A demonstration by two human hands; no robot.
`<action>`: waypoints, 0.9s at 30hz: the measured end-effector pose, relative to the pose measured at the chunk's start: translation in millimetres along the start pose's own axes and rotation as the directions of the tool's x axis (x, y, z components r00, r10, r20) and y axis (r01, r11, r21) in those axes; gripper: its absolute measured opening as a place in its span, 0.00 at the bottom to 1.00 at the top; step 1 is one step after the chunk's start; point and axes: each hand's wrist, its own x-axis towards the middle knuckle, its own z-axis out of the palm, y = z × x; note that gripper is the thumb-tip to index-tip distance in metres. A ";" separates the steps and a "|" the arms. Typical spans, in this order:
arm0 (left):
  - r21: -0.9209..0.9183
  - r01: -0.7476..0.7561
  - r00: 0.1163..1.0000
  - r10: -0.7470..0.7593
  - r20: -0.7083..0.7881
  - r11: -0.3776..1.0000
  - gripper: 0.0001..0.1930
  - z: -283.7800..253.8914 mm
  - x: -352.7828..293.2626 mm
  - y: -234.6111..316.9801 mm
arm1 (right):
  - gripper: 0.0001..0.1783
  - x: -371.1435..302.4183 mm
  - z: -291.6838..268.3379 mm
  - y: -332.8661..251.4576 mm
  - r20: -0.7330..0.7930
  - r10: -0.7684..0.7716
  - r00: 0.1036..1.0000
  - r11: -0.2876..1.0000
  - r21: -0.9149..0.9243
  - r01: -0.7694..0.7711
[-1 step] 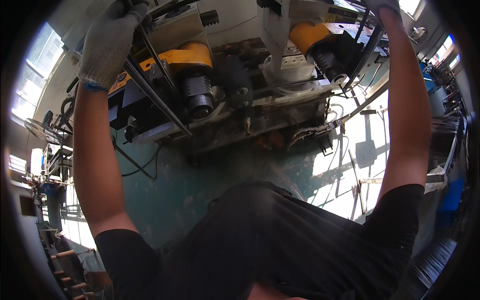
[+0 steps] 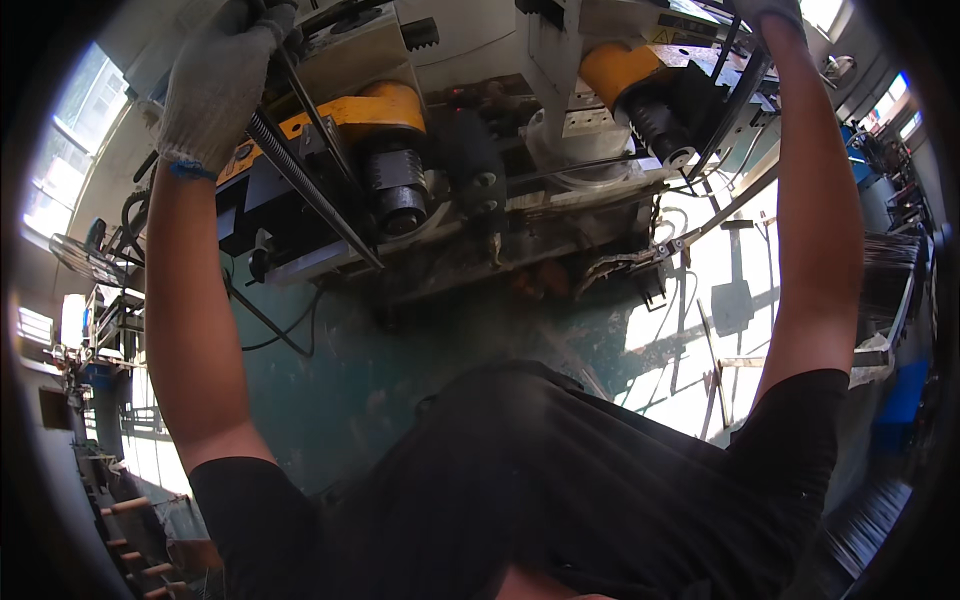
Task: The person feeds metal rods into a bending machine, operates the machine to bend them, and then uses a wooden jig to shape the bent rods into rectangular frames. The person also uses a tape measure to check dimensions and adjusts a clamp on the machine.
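Observation:
My left hand (image 2: 212,95), in a pale knitted glove with a blue cuff edge, is raised at the upper left. Its fingers curl round a dark metal bar (image 2: 300,95) on the machine. Beside that bar runs a long threaded rod (image 2: 315,195). Below and right of the glove is a yellow clamp body (image 2: 375,112) with a dark ridged cylinder (image 2: 397,185). At the upper right, my right hand (image 2: 768,8), gloved in grey, is next to another dark bar (image 2: 735,110). The picture's top edge cuts off its fingers. A second yellow part (image 2: 615,72) with a ridged cylinder (image 2: 660,130) lies near it.
A clear round container (image 2: 585,160) sits at the machine's middle. Hoses and a metal arm (image 2: 680,243) stick out at its right. Green floor (image 2: 320,400) lies below, sunlit at right. A fan (image 2: 85,262) stands far left, and a wrapped stack (image 2: 890,275) stands far right.

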 end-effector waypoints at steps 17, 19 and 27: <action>0.182 0.116 0.991 -0.102 -0.084 0.976 0.21 8.9 -5.1 24.2 | 0.16 -346.8 81.4 -11.3 0.560 0.562 0.609 0.208 0.616 -0.760; 0.164 0.090 0.995 -0.080 -0.066 0.982 0.22 7.1 -2.3 20.8 | 0.18 -370.5 134.4 28.1 0.469 0.341 0.815 0.535 0.616 -0.578; 0.143 0.111 0.993 -0.105 -0.048 0.983 0.23 10.3 -2.2 32.7 | 0.20 -354.5 253.0 117.6 0.320 -0.588 0.743 0.728 -0.190 0.659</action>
